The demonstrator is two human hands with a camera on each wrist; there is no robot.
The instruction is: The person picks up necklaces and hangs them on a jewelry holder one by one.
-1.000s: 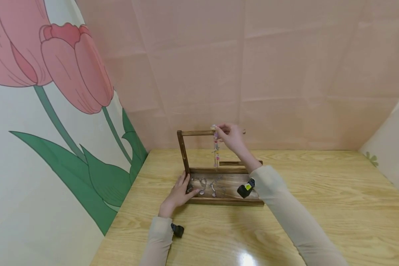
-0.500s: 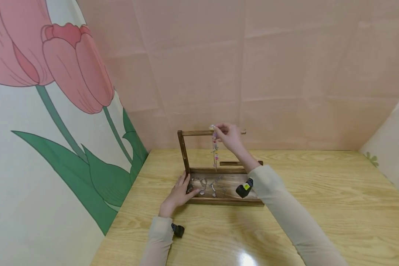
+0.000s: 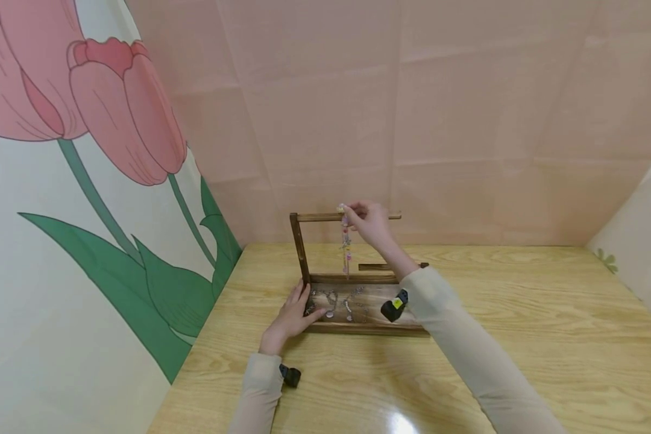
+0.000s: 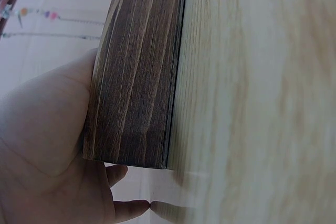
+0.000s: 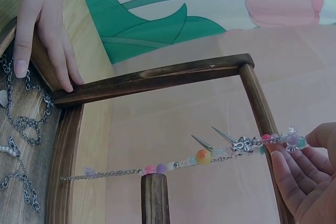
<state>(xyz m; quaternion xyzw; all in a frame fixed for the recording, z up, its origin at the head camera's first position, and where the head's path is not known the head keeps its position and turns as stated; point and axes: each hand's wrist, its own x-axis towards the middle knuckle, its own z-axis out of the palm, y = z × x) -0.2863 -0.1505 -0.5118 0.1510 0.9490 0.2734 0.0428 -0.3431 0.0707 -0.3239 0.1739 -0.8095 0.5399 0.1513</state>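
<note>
A dark wooden jewellery stand (image 3: 299, 247) sits on the light wood table, with a post, a top bar (image 3: 320, 216) and a base tray (image 3: 369, 328). My right hand (image 3: 349, 211) pinches the upper end of a beaded chain (image 3: 346, 246) at the top bar; the chain (image 5: 210, 158) carries coloured beads and metal spikes and hangs down towards the tray. My left hand (image 3: 295, 313) rests with straight fingers (image 5: 44, 35) on the left end of the base (image 4: 136, 72). Several silver chains (image 3: 339, 301) lie in the tray.
A shorter lower bar (image 3: 382, 266) juts from the stand's right side. A tulip-painted panel (image 3: 87, 181) closes the left side and a pink wall (image 3: 439, 120) stands just behind the stand. The table (image 3: 521, 313) stretches to the right and front.
My right hand has slid a little to the left along the top bar, carrying the beaded chain with it. The left hand has stayed on the base.
</note>
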